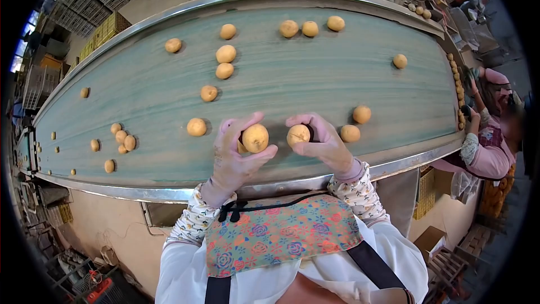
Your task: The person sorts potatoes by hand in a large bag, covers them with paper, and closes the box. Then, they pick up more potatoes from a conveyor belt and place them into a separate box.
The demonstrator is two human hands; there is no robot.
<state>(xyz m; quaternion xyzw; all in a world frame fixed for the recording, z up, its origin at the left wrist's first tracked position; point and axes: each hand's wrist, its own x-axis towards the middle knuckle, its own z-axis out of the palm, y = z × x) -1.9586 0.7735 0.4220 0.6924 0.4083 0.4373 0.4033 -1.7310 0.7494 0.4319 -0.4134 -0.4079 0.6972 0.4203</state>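
Above the flowered apron (pixel 281 236), the left hand (pixel 233 160) wraps closed around a yellow fruit (pixel 256 138). The right hand (pixel 327 145) grips a second fruit (pixel 298 135) (the two nearly side by side), both over the near edge of the green conveyor belt (pixel 315 79). Beyond them loose fruits (pixel 226 54) dot the belt. A co-worker's pink sleeve (pixel 489 160) leans in at its right end.

Bare belt (pixel 315 79) ahead; one fruit (pixel 350 133) sits just beside the right hand (pixel 326 145).
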